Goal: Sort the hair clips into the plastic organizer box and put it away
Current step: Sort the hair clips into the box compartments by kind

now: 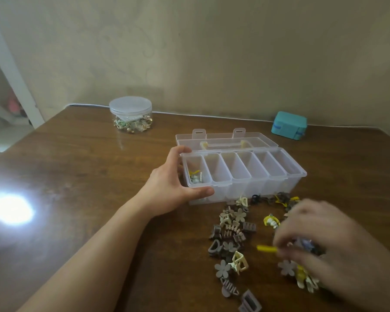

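While my left hand is gripping the box at nine o'clock, my blurred right hand is pinching a yellow clip, risking a drop.

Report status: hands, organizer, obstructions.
Left hand grips clear plastic organizer box, lid open. Right hand pinches yellow clip over loose clip pile. No obstructions.
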A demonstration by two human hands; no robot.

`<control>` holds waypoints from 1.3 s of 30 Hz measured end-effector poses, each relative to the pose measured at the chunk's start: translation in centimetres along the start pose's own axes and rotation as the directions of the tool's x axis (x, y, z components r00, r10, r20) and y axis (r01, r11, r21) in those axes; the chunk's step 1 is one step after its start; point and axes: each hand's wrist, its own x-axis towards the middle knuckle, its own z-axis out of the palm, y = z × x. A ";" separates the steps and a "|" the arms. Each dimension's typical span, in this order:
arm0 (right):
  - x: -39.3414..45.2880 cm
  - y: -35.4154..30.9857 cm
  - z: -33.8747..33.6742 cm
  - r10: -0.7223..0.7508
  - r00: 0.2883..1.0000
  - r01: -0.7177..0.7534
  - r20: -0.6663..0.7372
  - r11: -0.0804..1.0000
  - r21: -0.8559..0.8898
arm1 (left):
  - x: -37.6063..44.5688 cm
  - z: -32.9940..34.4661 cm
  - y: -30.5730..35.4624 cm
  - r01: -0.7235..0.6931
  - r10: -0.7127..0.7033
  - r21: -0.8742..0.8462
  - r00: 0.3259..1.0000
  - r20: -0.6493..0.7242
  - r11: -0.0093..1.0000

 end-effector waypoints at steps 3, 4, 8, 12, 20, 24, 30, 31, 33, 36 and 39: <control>4.6 -0.6 -0.9 0.104 0.990 -0.085 -0.095 0.978 0.189 | 0.0 0.0 -0.1 -0.004 0.004 0.003 1.000 -0.008 1.000; 6.5 -0.8 -0.3 0.132 0.981 -0.098 -0.142 0.970 0.220 | 0.0 0.0 -0.1 -0.005 0.006 0.003 1.000 -0.011 1.000; 13.0 -1.6 3.6 0.181 0.957 -0.132 -0.229 0.968 0.213 | 0.0 0.0 -0.2 -0.008 0.009 0.008 1.000 -0.016 1.000; 13.8 -1.1 5.0 0.159 0.965 -0.123 -0.208 0.977 0.173 | -0.1 -0.1 -0.1 -0.016 0.017 0.019 1.000 -0.009 1.000; 6.4 7.6 -2.7 0.377 0.815 -0.222 -0.440 0.904 0.365 | 0.0 0.1 0.0 -0.012 0.013 0.033 1.000 -0.025 0.999; 3.4 11.6 -4.2 0.573 0.675 -0.239 -0.464 0.765 0.598 | -0.2 0.3 0.7 -0.019 0.020 0.048 1.000 -0.020 0.999; -2.1 10.7 -4.6 0.589 0.768 -0.498 -0.254 0.797 0.343 | -0.3 0.7 1.1 -0.022 0.023 0.058 1.000 -0.016 0.998; -2.8 10.0 -4.1 0.594 0.798 -0.564 -0.102 0.796 0.222 | -0.3 0.7 1.1 -0.023 0.024 0.060 1.000 -0.017 0.998; -3.6 9.2 -2.8 0.599 0.792 -0.608 0.121 0.792 0.061 | -0.3 1.0 1.2 -0.028 0.029 0.062 0.999 -0.014 0.998; -3.7 9.0 -1.6 0.615 0.770 -0.630 0.170 0.774 0.055 | -0.4 1.5 1.8 -0.028 0.028 0.078 1.000 0.001 0.997; -3.4 9.2 -1.9 0.629 0.763 -0.637 0.149 0.771 0.002 | -0.6 1.6 2.1 -0.033 0.030 0.087 0.999 0.033 0.996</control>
